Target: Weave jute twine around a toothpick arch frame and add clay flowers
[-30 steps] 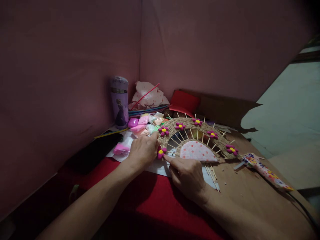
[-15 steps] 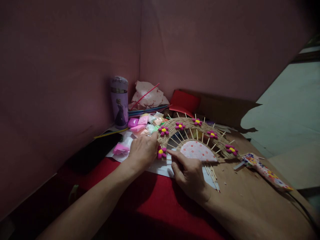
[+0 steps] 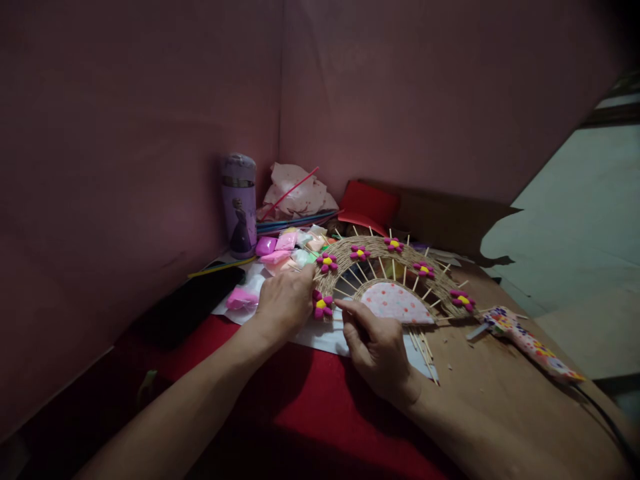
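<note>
A half-round fan of woven twine and thin wooden sticks lies on the table, with several magenta flowers with yellow centres along its band. White fabric with red dots covers its inner half-circle. My left hand is closed at the fan's left edge, beside the lowest left flower; its fingertips are partly hidden. My right hand has its index finger stretched toward that flower, the fingertip close to its right side. The thumb is apart and the other fingers are curled, with nothing visible in them.
Small bags of coloured clay and a purple tumbler stand behind my left hand. Loose sticks lie on white paper. A flower-patterned corded tool, apparently a glue gun, rests at right. Pink walls rise behind.
Both hands stay in nearly the same place at the fan's left end. Only a very slight shift of the lowest left flower and of my left hand shows.
</note>
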`<action>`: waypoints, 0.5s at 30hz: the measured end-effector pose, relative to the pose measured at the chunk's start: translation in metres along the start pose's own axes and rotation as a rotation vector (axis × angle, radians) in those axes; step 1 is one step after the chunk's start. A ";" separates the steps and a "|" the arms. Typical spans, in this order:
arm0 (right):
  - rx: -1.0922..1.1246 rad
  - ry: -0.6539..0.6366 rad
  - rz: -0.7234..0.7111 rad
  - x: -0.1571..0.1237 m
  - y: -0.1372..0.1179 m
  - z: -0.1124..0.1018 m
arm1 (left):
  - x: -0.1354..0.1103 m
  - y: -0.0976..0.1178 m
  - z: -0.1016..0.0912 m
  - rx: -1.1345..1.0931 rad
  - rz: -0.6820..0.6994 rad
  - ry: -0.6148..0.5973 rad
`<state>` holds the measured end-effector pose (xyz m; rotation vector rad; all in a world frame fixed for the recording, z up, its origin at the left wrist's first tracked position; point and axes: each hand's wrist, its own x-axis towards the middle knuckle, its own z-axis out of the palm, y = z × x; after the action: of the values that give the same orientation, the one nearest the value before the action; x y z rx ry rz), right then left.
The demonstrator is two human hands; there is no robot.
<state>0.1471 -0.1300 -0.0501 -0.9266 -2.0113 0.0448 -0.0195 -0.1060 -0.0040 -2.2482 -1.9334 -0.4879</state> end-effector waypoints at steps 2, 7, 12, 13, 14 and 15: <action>0.003 0.003 -0.005 0.000 0.000 0.000 | 0.000 -0.001 -0.001 -0.012 -0.005 -0.022; 0.011 -0.005 -0.007 -0.001 0.001 0.000 | 0.002 -0.005 -0.002 -0.051 -0.008 -0.036; 0.015 -0.003 -0.019 0.000 0.001 -0.001 | 0.004 -0.006 0.000 -0.076 -0.020 -0.031; 0.014 -0.003 -0.022 0.000 0.000 -0.001 | 0.004 -0.006 0.000 -0.077 -0.020 -0.029; 0.012 -0.003 -0.025 0.000 0.000 -0.001 | 0.004 -0.006 0.001 -0.075 -0.020 -0.028; 0.010 -0.004 -0.026 0.000 0.000 -0.001 | 0.004 -0.006 0.001 -0.071 -0.020 -0.028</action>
<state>0.1482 -0.1304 -0.0495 -0.8946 -2.0244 0.0421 -0.0244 -0.1011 -0.0038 -2.2929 -1.9842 -0.5387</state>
